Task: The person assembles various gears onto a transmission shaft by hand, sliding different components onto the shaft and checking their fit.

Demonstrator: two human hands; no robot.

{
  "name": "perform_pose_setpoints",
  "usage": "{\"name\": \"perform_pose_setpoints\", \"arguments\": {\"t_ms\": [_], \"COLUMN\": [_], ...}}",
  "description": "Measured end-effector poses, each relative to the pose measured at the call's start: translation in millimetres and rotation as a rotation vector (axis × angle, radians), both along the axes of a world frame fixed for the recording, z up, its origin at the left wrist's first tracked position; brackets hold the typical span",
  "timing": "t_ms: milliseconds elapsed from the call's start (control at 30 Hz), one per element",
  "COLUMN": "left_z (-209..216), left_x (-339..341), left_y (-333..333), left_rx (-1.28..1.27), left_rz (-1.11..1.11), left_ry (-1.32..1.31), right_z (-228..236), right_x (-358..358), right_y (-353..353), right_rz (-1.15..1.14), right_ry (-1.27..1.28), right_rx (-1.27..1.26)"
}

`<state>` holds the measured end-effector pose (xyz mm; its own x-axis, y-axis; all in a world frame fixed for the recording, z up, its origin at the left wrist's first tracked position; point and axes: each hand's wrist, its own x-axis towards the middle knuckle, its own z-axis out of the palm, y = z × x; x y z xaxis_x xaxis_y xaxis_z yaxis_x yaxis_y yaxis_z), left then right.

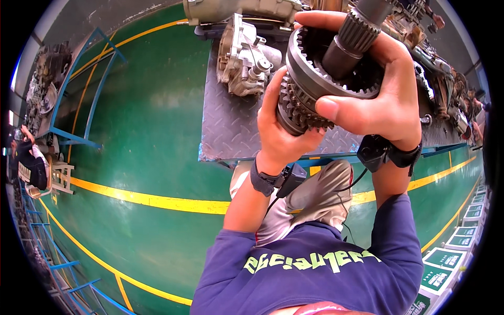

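Note:
Above the metal workbench I hold a dark steel gear shaft (344, 52), its splined end pointing up and to the right. Stacked gears and a wide toothed ring sit on its lower part. My left hand (286, 126) grips the lower gears from beneath. Around the wide ring wraps my right hand (386, 100), thumb across its front and fingers behind. Left of the gears, on the bench, lies a silver cast gearbox housing (247, 60). What the underside of the shaft looks like is hidden by my hands.
The workbench (223, 126) has a patterned steel top with a blue edge. Another large casting (239, 10) lies at its far end, and metal parts crowd its right side. A blue metal frame (86, 89) stands on the green floor at left. Green-and-white boxes (441, 268) line the lower right.

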<state>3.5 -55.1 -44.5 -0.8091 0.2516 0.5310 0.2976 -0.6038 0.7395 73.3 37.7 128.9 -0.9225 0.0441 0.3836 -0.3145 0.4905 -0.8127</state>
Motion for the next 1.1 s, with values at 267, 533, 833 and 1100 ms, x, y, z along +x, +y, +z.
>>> {"name": "perform_pose_setpoints", "arguments": {"t_ms": [267, 533, 833, 1100], "left_z": [-1, -2, 15, 42], "left_x": [1, -8, -11, -12], "left_y": [4, 9, 4, 8], "left_rx": [0.101, 0.06, 0.045, -0.072], "left_rz": [-0.09, -0.075, -0.145, 0.234], "left_ry": [-0.052, 0.204, 0.159, 0.32], "right_z": [-4, -5, -19, -37], "right_x": [-2, 10, 3, -25], "right_y": [2, 8, 14, 43], "right_rz": [-0.073, -0.052, -0.07, 0.089], "right_ry": [-0.06, 0.028, 0.042, 0.207], "right_rx": [0.135, 0.13, 0.111, 0.044]}}
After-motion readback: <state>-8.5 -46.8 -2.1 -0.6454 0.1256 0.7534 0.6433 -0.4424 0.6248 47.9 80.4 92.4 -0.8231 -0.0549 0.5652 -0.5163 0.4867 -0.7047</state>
